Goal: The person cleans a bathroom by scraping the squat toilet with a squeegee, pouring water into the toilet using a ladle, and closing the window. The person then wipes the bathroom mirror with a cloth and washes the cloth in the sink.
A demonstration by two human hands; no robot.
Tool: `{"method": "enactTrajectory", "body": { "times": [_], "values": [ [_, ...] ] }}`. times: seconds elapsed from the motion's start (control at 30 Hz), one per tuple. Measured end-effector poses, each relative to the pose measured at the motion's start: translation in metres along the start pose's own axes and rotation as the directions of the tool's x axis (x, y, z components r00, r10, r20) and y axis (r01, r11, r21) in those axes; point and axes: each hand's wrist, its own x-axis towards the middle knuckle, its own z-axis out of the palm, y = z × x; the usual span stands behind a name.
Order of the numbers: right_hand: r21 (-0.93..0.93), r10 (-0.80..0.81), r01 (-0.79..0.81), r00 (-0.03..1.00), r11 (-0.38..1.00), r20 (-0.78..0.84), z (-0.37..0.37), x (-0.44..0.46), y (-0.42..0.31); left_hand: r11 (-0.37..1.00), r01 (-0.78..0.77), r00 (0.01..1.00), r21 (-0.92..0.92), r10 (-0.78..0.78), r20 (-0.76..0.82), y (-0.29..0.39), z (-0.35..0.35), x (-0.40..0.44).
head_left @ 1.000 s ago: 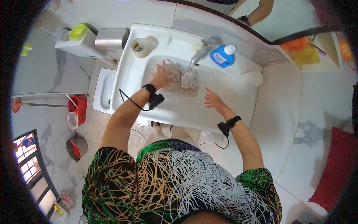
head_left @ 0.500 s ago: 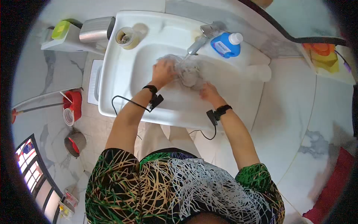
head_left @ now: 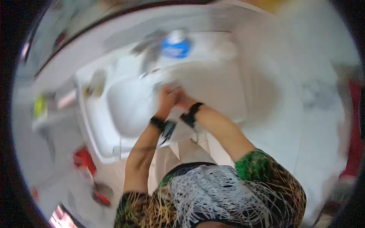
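Note:
Motion blur covers the whole head view. Over the white sink basin (head_left: 121, 110), my left hand (head_left: 165, 99) and my right hand (head_left: 184, 100) are pressed together, fingers closed. A pale, greyish wet cloth (head_left: 161, 86) shows just beyond the fingers and seems bunched between both hands; most of it is hidden. The metal faucet (head_left: 150, 62) is a little beyond the hands, its spout over the basin. Behind and right of the faucet stands a blue detergent bottle (head_left: 176, 48) with a white cap.
A small clear tub (head_left: 95, 84) sits on the sink's left rim. To the left are a wall shelf with a green-topped item (head_left: 40, 106) and a red container (head_left: 84, 162) low down. A dark-edged mirror runs along the far wall.
The view has swung and blurred. My hands, earlier apart on either side of the spread wet cloth under the faucet, have come together, and much less of the cloth shows.

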Motion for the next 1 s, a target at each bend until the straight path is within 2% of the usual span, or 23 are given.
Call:
{"method": "enactTrajectory", "body": {
  "times": [0.03,0.07,0.1,0.13,0.17,0.23,0.3,0.37,0.4,0.43,0.47,0.5,0.53,0.57,0.6,0.67,0.7,0.73,0.8,0.87,0.93,0.97,1.0],
  "values": [
    [0.080,0.065,-0.062,0.997,0.995,-0.043,0.006,0.000,0.001,0.991,0.136,0.964,0.017,-0.137,0.230,0.032,-0.008,-0.004],
    [0.160,0.116,-0.102,0.990,0.982,-0.080,0.010,0.002,-0.006,0.926,-0.250,0.907,0.282,0.121,0.404,0.041,-0.012,-0.006],
    [0.265,0.168,-0.135,0.980,0.955,-0.108,0.009,0.005,-0.013,0.483,-0.677,0.735,0.555,0.395,0.552,0.050,-0.016,-0.009],
    [0.391,0.218,-0.153,0.968,0.907,-0.126,0.009,0.009,-0.022,0.028,-0.791,0.503,0.611,0.598,0.624,0.059,-0.019,-0.013],
    [0.537,0.280,-0.169,0.951,0.826,-0.131,0.010,0.010,-0.036,0.051,-0.694,0.644,0.718,0.490,0.588,0.070,-0.024,-0.011],
    [0.813,0.350,-0.130,0.932,0.568,-0.096,0.006,0.019,-0.074,-0.025,-0.462,0.861,0.886,0.226,0.456,0.092,-0.035,-0.009],
    [0.970,0.417,-0.043,0.907,0.238,-0.062,0.001,0.020,-0.115,0.087,-0.446,0.879,0.891,0.229,0.418,0.097,-0.070,0.001],
    [0.999,0.444,0.040,0.896,-0.027,-0.024,-0.011,0.015,-0.138,0.416,-0.418,0.895,0.808,0.339,0.288,0.091,-0.098,0.017],
    [0.989,0.471,0.080,0.882,-0.125,-0.012,-0.014,0.014,-0.150,0.508,-0.360,0.927,0.783,0.289,0.239,0.087,-0.113,0.027],
    [0.977,0.516,0.115,0.856,-0.182,-0.005,-0.017,0.011,-0.158,0.213,-0.215,0.963,0.953,-0.120,0.243,0.076,-0.137,0.056],
    [0.973,0.557,0.135,0.831,-0.184,-0.010,-0.020,0.008,-0.166,0.041,-0.272,0.935,0.961,-0.224,0.274,0.063,-0.157,0.076],
    [0.985,0.610,0.123,0.792,-0.121,-0.024,-0.028,0.004,-0.174,-0.118,-0.378,0.911,0.918,-0.227,0.346,0.050,-0.183,0.095],
    [0.976,0.536,-0.010,0.837,0.219,-0.112,-0.028,0.008,-0.152,-0.321,-0.487,0.871,0.812,-0.253,0.422,0.025,-0.208,0.111],
    [0.834,0.454,-0.094,0.869,0.544,-0.198,-0.029,0.011,-0.129,-0.519,-0.622,0.776,0.586,-0.303,0.554,-0.010,-0.224,0.148],
    [0.529,0.327,-0.139,0.902,0.837,-0.282,-0.039,-0.011,-0.148,-0.676,-0.660,0.635,0.326,-0.271,0.723,-0.005,-0.230,0.142],
    [0.399,0.415,-0.267,0.838,0.877,-0.353,-0.010,0.015,-0.145,-0.678,-0.557,0.812,0.480,-0.323,0.486,0.016,-0.230,0.125],
    [0.339,0.457,-0.338,0.801,0.878,-0.387,0.008,0.030,-0.141,-0.695,-0.484,0.873,0.532,-0.339,0.352,0.073,-0.199,0.075],
    [0.495,0.549,-0.324,0.721,0.806,-0.422,0.020,0.024,-0.147,-0.661,-0.606,0.787,0.442,-0.421,0.450,0.062,-0.199,0.065],
    [0.762,0.690,-0.229,0.629,0.605,-0.359,0.040,0.005,-0.155,-0.563,-0.679,0.727,0.471,-0.424,0.540,0.041,-0.200,0.052],
    [0.932,0.740,-0.084,0.635,0.353,-0.223,0.016,-0.080,-0.220,-0.469,-0.739,0.668,0.484,-0.410,0.621,0.031,-0.200,0.044],
    [0.976,0.731,0.132,0.646,0.173,-0.217,0.026,-0.119,-0.237,-0.374,-0.784,0.617,0.496,-0.383,0.687,0.024,-0.208,0.042],
    [0.968,0.721,0.236,0.657,0.081,-0.220,0.032,-0.130,-0.242,-0.464,-0.862,0.431,0.203,-0.462,0.775,0.011,-0.217,0.061],
    [0.962,0.802,0.066,0.539,0.267,-0.259,0.044,-0.135,-0.244,-0.555,-0.820,0.213,-0.139,-0.521,0.826,-0.001,-0.224,0.077]
  ]
}}
